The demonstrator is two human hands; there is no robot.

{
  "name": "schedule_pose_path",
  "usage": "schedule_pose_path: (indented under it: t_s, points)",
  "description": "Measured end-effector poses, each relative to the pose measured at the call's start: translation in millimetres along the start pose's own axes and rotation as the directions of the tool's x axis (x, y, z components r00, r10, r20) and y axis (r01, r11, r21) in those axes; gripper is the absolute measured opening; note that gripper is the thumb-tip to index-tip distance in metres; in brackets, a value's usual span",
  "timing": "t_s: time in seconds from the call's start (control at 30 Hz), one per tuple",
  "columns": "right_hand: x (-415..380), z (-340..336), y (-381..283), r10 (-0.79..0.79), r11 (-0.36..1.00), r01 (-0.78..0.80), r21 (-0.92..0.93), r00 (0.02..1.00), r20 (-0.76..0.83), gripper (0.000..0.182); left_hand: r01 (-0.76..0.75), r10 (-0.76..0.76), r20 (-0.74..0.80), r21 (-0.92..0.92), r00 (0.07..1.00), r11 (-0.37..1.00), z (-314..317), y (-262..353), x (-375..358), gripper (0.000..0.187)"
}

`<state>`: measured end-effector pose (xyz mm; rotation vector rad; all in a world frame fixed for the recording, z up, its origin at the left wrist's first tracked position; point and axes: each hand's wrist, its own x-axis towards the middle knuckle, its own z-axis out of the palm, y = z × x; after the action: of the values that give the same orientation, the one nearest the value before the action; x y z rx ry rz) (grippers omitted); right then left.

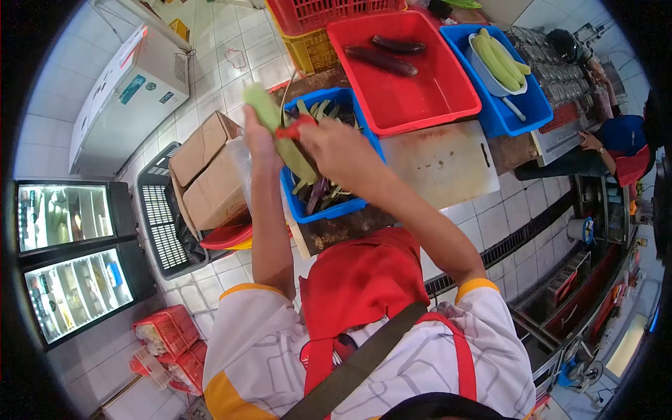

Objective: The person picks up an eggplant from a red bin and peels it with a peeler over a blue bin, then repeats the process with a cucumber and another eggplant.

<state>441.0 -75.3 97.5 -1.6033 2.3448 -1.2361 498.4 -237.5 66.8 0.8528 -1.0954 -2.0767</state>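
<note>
A long eggplant [262, 106], peeled to pale green, slants over the blue basin [367, 115]. My left hand [260, 142] is closed around its side, and its lower end points down toward the basin. Closed on a red-handled peeler [295, 127], my right hand [337, 150] is right beside the eggplant; the blade is hidden. Dark purple and pale strips of peel [323, 192] lie in the basin beneath both hands. Two unpeeled dark eggplants [383, 61] rest in the red tub [392, 115] beyond.
Right of the basin lies a white cutting board [448, 164]. A blue tub [521, 124] at the far right holds a white basket [483, 63] of peeled eggplants [498, 61]. Left stands a cardboard box [213, 175] in a black crate [159, 217]. Another person [619, 140] is at far right.
</note>
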Motion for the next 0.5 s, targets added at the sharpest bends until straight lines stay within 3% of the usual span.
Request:
schedule_pose_path:
  t_s: [0.07, 0.1, 0.17, 0.3, 0.33, 0.37, 0.4, 0.43, 0.5]
  points:
    - [-32.7, -4.4, -13.6, 0.086, 0.996, -0.089, 0.023, 0.989, 0.122, 0.011, -0.037, 0.034, -0.178, -0.013, 0.983, 0.999, -19.2, 3.0, 20.6, 0.055]
    - [-45.6, -6.2, -16.6, 0.079, 0.996, -0.083, 0.026, 0.989, 0.128, 0.011, -0.041, 0.037, -0.186, -0.016, 0.982, 0.999, -31.5, -0.6, 31.8, 0.055]
    - [-66.9, -7.5, -15.8, 0.141, 0.988, -0.154, 0.02, 0.945, 0.296, 0.011, -0.126, 0.084, -0.312, -0.117, 0.946, 0.985, -53.1, -10.1, 49.6, 0.055]
    - [-81.1, -1.7, 3.4, 0.209, 0.978, -0.194, -0.08, 0.917, 0.339, 0.017, -0.08, 0.026, -0.221, -0.238, 0.975, 0.968, -49.2, 2.6, 37.5, 0.051]
    - [-74.2, -11.2, 2.5, 0.174, 0.983, -0.182, 0.012, 0.956, 0.235, 0.02, -0.083, 0.029, -0.223, -0.238, 0.974, 0.968, -52.4, 1.9, 36.7, 0.051]
    - [-66.6, -18.6, 1.2, 0.148, 0.982, -0.16, 0.101, 0.982, 0.121, 0.023, -0.014, 0.007, -0.05, -0.145, 0.999, 0.989, -56.7, 0.1, 36.5, 0.054]
    - [-59.3, -23.0, 1.3, 0.15, 0.982, -0.162, 0.101, 0.982, 0.115, 0.023, 0.04, -0.034, 0.127, -0.039, 0.991, 0.998, -58.4, -1.1, 35.8, 0.056]
    - [-51.9, -27.7, 2.4, 0.13, 0.98, -0.139, 0.142, 0.989, 0.068, 0.024, 0.042, -0.037, 0.135, -0.038, 0.99, 0.998, -44.8, 5.4, 25.0, 0.056]
    - [-36.9, -39.8, 0.7, 0.117, 0.978, -0.119, 0.173, 0.993, 0.018, 0.025, 0.083, -0.097, 0.083, 0.157, 0.992, 0.984, -12.8, 14.6, -1.7, 0.061]
